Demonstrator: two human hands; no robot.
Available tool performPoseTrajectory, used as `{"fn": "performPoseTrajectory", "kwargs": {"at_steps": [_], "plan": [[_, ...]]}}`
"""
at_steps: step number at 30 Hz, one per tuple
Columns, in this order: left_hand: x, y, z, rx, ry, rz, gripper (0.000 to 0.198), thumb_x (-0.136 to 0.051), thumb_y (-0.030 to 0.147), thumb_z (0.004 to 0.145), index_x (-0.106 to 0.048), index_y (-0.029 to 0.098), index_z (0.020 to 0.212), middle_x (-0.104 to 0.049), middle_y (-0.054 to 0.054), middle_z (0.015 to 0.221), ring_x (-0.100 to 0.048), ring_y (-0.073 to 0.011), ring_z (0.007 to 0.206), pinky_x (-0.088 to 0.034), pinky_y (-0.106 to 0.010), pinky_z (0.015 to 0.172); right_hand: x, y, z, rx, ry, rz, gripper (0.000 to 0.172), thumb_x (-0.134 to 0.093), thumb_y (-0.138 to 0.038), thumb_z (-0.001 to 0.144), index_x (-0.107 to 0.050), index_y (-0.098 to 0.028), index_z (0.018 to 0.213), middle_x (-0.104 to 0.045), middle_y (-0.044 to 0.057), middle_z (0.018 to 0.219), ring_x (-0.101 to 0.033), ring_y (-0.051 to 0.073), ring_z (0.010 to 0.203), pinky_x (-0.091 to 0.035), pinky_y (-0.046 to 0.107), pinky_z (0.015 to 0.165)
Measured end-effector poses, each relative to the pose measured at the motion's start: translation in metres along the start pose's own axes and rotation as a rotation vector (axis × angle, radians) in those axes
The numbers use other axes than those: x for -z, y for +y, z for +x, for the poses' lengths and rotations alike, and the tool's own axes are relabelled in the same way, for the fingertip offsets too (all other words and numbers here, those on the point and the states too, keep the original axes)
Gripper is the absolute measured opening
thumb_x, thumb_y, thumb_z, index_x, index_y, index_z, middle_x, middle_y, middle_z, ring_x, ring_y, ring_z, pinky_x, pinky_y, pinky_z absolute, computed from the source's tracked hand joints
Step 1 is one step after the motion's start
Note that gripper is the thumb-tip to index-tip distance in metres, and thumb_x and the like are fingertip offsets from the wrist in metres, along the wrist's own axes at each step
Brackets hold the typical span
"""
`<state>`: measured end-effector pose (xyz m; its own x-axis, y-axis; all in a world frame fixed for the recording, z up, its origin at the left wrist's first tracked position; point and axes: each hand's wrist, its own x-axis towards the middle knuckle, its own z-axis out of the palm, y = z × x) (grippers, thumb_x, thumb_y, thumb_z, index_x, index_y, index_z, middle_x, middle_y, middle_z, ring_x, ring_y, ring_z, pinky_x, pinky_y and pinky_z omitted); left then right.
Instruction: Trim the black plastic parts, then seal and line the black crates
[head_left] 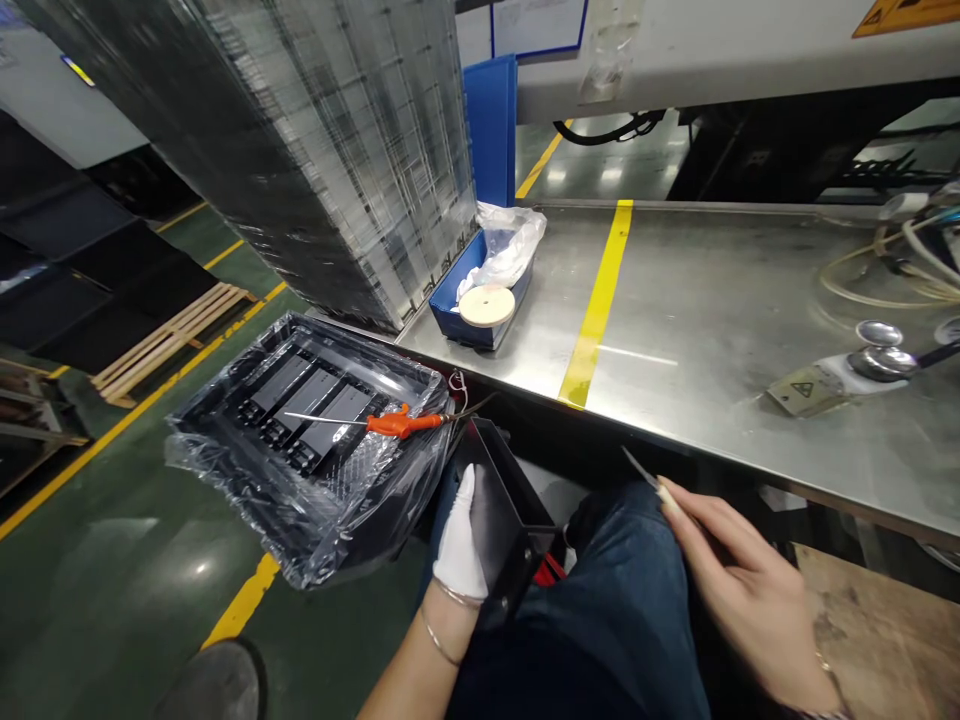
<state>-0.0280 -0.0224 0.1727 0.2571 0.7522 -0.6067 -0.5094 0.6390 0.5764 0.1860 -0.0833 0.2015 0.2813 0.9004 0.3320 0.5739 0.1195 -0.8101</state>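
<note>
Our left hand [457,535], in a white glove, clamps a black plastic housing [504,510] over our lap, while our bare right hand [742,590] pinches a slim blade [639,468] near it. An orange air gun [397,423] lies across a plastic-wrapped tray [217,480] holding 3 black parts [315,400].

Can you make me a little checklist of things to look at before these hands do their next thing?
Left hand holds the black angled part: ok.
Right hand holds the thin blade: ok.
Right hand wears a glove: not ok, it is bare.
Orange-handled blow gun is off the plastic-wrapped tray: not ok, it lies across it.
Blade tip is clear of the jeans: cannot tell.
</note>
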Motion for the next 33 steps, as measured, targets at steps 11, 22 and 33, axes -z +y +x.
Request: {"fn": "performPoseTrajectory", "kwargs": {"at_steps": [11,22,33], "plan": [[0.021,0.001,0.000,0.223,-0.097,-0.488,0.026,-0.064,0.043,0.083,-0.074,0.019,0.085,-0.076,0.001,0.081,-0.070,-0.0163,0.086,-0.043,-0.029,0.105,0.003,-0.038,-0.007,0.049,-0.753,0.221,0.026,-0.050,-0.032,0.096,-0.068,-0.024,0.079,-0.067,-0.003,0.068,-0.064,0.012,0.060,-0.051,0.018,0.057],[0.029,0.005,0.001,0.171,-0.254,-0.472,0.028,-0.076,0.041,0.073,-0.075,0.017,0.086,-0.076,-0.002,0.082,-0.068,-0.0221,0.099,-0.047,-0.031,0.101,0.002,-0.034,-0.013,0.003,-0.947,0.234,0.033,-0.047,-0.038,0.098,-0.066,-0.021,0.078,-0.065,-0.001,0.066,-0.061,0.012,0.059,-0.047,0.020,0.057],[0.022,0.000,-0.004,0.010,-0.102,-0.343,0.036,-0.087,0.036,0.059,-0.074,0.014,0.084,-0.075,-0.003,0.079,-0.070,-0.0173,0.072,-0.056,-0.027,0.076,-0.010,-0.030,-0.001,0.011,-0.901,0.237,0.032,-0.049,-0.041,0.096,-0.069,-0.022,0.079,-0.069,0.000,0.072,-0.064,0.012,0.065,-0.051,0.019,0.063]]}}
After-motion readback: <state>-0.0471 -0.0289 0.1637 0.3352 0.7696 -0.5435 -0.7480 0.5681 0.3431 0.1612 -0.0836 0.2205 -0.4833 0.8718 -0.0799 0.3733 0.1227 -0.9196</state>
